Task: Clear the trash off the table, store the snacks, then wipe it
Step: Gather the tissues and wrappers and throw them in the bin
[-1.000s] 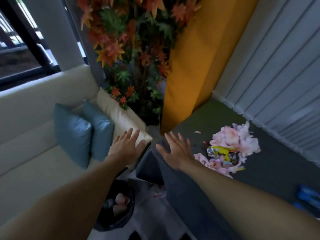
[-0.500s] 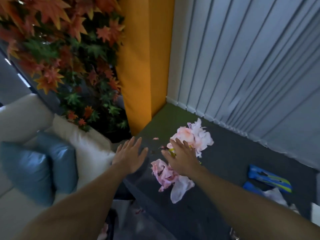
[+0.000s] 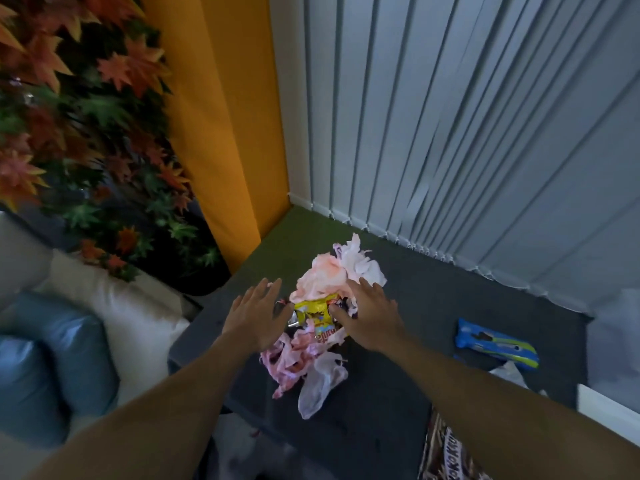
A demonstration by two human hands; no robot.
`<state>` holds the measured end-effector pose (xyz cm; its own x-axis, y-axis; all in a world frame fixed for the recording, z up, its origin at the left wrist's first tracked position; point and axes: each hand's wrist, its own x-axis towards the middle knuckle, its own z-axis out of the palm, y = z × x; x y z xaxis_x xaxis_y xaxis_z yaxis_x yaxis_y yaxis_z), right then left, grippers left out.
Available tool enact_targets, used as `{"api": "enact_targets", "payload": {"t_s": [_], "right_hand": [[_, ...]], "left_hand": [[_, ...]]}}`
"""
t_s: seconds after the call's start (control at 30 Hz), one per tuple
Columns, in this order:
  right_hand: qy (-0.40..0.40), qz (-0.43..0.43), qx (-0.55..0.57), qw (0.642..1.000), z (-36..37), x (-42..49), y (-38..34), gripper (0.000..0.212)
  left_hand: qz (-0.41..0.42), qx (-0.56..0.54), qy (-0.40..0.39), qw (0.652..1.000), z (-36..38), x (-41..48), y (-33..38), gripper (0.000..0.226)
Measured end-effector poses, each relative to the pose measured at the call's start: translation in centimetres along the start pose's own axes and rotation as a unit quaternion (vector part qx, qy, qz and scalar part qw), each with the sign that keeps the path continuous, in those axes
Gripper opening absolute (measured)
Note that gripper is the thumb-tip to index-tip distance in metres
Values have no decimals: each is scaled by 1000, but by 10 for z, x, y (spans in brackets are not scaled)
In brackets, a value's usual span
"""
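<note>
A heap of crumpled pink and white tissues point(image 3: 327, 277) with a yellow snack wrapper point(image 3: 317, 315) in its middle lies on the dark grey table point(image 3: 398, 410). My left hand point(image 3: 258, 315) hovers open at the heap's left side, fingers spread. My right hand point(image 3: 369, 315) rests open on the heap's right side, its thumb touching the yellow wrapper. A blue biscuit packet point(image 3: 495, 342) lies further right on the table. A brown snack packet point(image 3: 450, 448) shows at the near edge.
A cream sofa point(image 3: 114, 313) with blue cushions point(image 3: 45, 368) stands left of the table. Behind it are an artificial maple plant point(image 3: 79, 133) and an orange panel point(image 3: 221, 116). Grey vertical blinds point(image 3: 467, 133) run along the back. A white object point(image 3: 609, 407) sits at the right edge.
The view swung right, away from the sofa and the black bin bag on the floor. Both hands moved over the table and came to either side of the tissue heap.
</note>
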<state>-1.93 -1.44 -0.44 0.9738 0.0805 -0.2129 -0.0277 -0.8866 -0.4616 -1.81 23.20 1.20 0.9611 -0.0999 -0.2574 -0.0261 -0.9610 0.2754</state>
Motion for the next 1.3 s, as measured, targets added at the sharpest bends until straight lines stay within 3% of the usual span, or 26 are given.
{"api": "enact_targets", "payload": {"t_s": [0.3, 0.7, 0.87, 0.93, 1.13, 1.3], "right_hand": [[-17, 37, -3, 999, 8, 32, 1, 85], [-28, 153, 33, 987, 32, 124, -18, 113], [-96, 205, 26, 974, 44, 153, -23, 132], [-111, 199, 10, 974, 48, 157, -25, 124], [-61, 172, -95, 979, 56, 157, -21, 64], [31, 117, -10, 993, 50, 158, -11, 40]], "left_hand": [[20, 18, -44, 999, 5, 44, -18, 73], [62, 12, -87, 994, 20, 119, -55, 73], [52, 13, -107, 993, 34, 141, -71, 74], [51, 22, -121, 991, 40, 145, -75, 74], [34, 13, -158, 987, 47, 146, -81, 73], [41, 5, -138, 990, 40, 143, -74, 72]]}}
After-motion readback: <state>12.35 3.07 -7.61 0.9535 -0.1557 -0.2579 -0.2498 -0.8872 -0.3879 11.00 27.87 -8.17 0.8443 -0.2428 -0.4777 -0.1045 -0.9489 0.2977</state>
